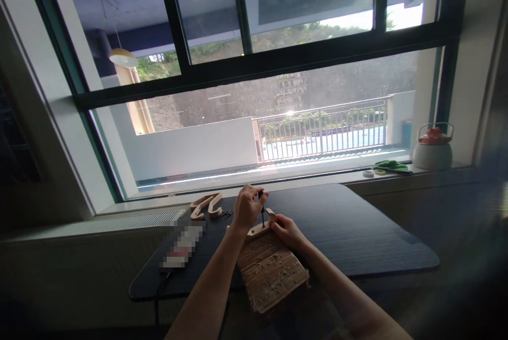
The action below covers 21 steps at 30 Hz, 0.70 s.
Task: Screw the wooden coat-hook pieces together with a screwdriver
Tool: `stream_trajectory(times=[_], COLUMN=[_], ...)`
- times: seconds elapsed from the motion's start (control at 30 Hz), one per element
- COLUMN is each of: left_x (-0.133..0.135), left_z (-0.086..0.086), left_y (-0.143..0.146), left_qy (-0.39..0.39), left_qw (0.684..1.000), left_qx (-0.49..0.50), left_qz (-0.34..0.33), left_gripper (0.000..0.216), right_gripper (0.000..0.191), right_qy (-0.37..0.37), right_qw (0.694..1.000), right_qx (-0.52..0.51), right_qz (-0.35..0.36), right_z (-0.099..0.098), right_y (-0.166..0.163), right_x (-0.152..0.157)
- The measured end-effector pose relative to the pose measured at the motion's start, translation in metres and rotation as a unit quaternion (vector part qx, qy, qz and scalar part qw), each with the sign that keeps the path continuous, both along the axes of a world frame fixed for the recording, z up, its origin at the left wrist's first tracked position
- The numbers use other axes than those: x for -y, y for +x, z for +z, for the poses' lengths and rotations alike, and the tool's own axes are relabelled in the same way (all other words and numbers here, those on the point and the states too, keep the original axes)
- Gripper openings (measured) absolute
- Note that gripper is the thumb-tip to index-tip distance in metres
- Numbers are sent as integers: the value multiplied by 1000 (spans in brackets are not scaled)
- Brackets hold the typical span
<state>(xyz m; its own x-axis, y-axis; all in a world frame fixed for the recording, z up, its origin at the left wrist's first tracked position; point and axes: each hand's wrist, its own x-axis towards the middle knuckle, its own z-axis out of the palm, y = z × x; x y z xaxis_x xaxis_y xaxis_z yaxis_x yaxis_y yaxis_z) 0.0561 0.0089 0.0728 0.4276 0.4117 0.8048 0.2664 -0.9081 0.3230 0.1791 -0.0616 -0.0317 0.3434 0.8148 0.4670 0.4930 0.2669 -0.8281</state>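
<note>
My left hand (246, 208) is closed around the dark handle of a screwdriver (262, 218). The tool stands nearly upright, its tip down at a pale wooden piece (257, 231) that has a hole in it. That piece lies across the far end of a brown wooden board (273, 276), whose face is strewn with small pale bits. My right hand (289, 230) pinches the raised curved end of the pale piece, just right of the screwdriver. The screw under the tip is too small to make out.
On the dark table (341, 223), curved wooden parts (198, 206) and several screws (227, 214) lie left of my hands. A pixelated strip-shaped object (184, 244) with a cable is nearer. The windowsill holds green gloves (391, 166), tape rolls (368, 173) and a jug (432, 152).
</note>
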Motion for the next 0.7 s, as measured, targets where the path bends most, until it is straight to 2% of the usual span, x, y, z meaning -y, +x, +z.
stream_trajectory(times=[0.1,0.2,0.53,0.7], left_x=[0,-2,9,12], left_z=[-1,-2,4,5], left_y=[-1,-3,-5,2], left_qy=[20,36,62,43], left_qw=[999,998,997,999], left_qx=[-1,3,-24,-9], left_qz=[42,51,-42,12], left_gripper=[18,17,20,16], right_gripper=[24,22,23,25], right_qy=[0,-1,0,3], right_qw=[1000,1000,1000,1000], right_qx=[1,5,6,4], right_qz=[5,10,5,4], right_z=[-1,-2,-1,1], right_y=[1,1,0,-1], right_x=[-1,-1,-1,1])
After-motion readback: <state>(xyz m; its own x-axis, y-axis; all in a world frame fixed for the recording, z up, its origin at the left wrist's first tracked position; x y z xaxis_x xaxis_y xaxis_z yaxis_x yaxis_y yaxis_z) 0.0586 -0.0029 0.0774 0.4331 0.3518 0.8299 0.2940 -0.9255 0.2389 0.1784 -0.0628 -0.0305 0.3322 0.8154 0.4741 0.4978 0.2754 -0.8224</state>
